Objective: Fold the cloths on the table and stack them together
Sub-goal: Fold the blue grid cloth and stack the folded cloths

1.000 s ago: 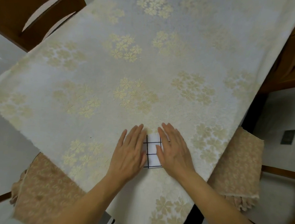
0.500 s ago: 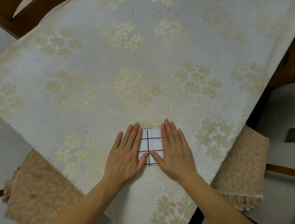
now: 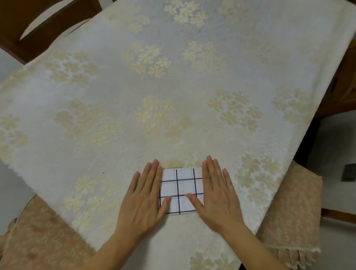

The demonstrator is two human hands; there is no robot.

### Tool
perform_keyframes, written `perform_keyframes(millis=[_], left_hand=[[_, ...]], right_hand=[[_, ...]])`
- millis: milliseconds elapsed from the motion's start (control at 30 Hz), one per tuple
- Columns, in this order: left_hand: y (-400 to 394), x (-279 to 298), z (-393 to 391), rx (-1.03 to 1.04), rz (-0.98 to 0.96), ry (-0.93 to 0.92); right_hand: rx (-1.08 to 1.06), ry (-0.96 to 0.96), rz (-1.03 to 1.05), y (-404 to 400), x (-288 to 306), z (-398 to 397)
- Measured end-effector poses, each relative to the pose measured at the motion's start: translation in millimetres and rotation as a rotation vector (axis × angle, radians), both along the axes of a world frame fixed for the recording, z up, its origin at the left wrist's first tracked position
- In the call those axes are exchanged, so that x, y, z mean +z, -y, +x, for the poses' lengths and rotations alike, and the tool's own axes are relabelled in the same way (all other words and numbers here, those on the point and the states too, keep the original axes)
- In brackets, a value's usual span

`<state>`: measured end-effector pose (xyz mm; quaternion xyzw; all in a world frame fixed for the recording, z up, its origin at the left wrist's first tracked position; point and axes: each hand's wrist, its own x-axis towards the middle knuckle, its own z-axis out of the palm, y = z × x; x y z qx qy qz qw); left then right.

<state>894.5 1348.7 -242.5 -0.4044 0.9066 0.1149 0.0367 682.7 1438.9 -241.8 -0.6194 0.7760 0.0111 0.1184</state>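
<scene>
Fingers [image 3: 154, 174] flat; cloth [image 3: 180, 191] lengthwise left-right

A table under a pale flowered cover, with one small folded cloth near its front edge

The table [image 3: 195, 84] was spread with a cream tablecloth [image 3: 114, 87] patterned in clusters of gold blossoms, its edges hanging over on the near side. At about six o'clock lay a small folded cloth [image 3: 180, 191], white with a dark grid of lines. The left hand [image 3: 143, 196] lay flat on its nine o'clock edge and the right hand [image 3: 219, 196] on its three o'clock edge, fingers straight and together, thumbs reaching inward over the cloth.
</scene>
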Motion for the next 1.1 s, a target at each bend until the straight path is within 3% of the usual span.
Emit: perform_keyframes(millis=[300,533,700,1100], left_hand=[[7,10,16,0.054,0.042,0.024],[2,51,10,0.600,0.193,-0.286],[-4,71,-1,0.907,0.367,-0.407],[-12,73,-18,0.877,0.378,-0.215]], right_hand=[[-0.064,-0.017,0.016,-9,8,-9],[-0.391,0.139,-0.180,-14,41,-5],[-0.578,0.337,-0.062,-8,58,3],[-0.809,0.357,0.152,18,66,16]])
